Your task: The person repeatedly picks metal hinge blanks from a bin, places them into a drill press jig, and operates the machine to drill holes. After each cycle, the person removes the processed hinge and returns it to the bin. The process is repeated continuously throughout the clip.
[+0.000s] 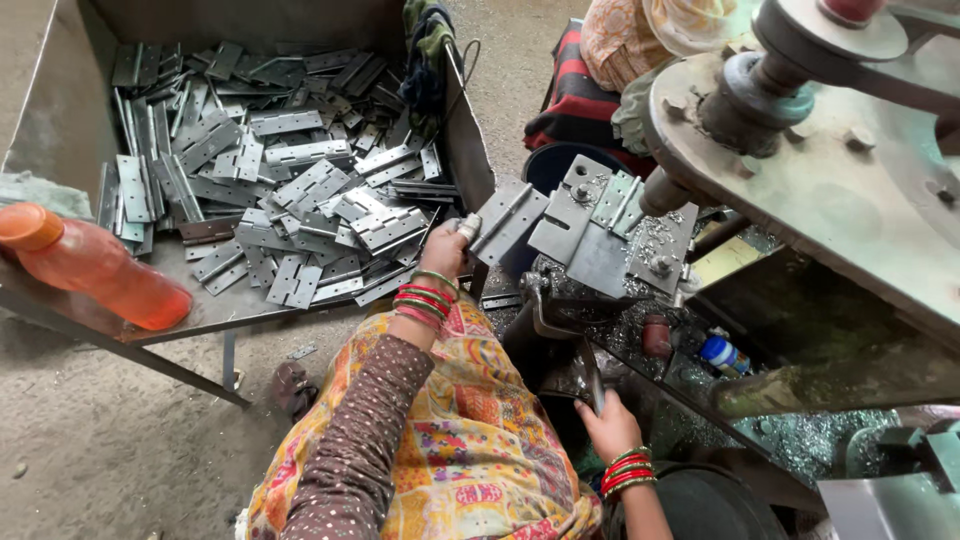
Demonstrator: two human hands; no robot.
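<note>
Grey steel hinge lies open, flat, left hand gripping.

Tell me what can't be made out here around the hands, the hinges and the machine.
Head view only:
- Left hand: fingertips hidden behind the metal hinge it holds.
- Right hand: grips a dark lever; palm faces away, lever's lower end hidden.
- Machine: cut off by the top and right edges.
- Hinge pile in the tray: lower layers buried.
- Small blue-capped bottle: too small to identify.

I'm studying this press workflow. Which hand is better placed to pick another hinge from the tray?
Probably the left hand: it holds a hinge right by the tray. The right hand grips a lever, farther off.
</note>
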